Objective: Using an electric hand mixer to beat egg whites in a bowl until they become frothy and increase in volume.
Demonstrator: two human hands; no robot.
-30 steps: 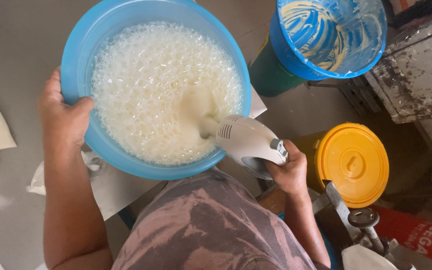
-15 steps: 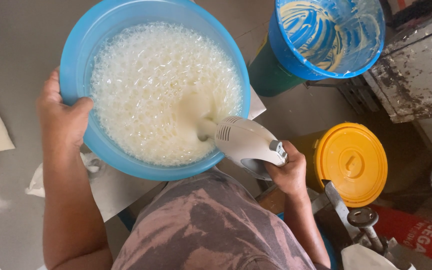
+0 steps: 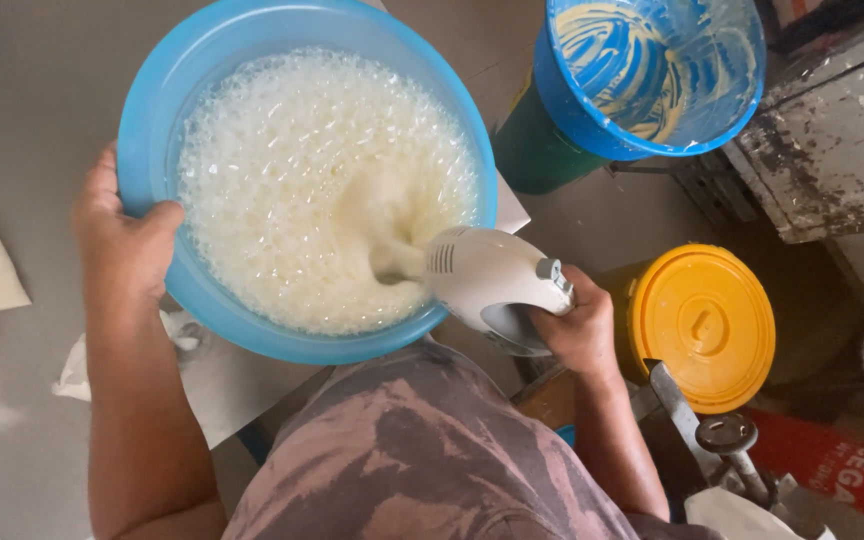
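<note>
A large blue bowl (image 3: 152,110) holds a foamy, pale yellow-white mixture (image 3: 292,180). My left hand (image 3: 124,240) grips the bowl's rim on the left side, thumb over the edge. My right hand (image 3: 577,330) holds a white electric hand mixer (image 3: 492,280) at the bowl's lower right. The mixer's beaters are sunk in the foam and blurred.
A second blue bowl (image 3: 652,70), smeared with yellow batter, sits on a green container (image 3: 537,155) at the upper right. A yellow lidded bucket (image 3: 702,325) stands right of my hand. A metal tool (image 3: 712,435) lies below it. White paper (image 3: 222,380) lies under the big bowl.
The mixer and my right hand have shifted slightly in the foam. My left hand keeps its hold on the rim.
</note>
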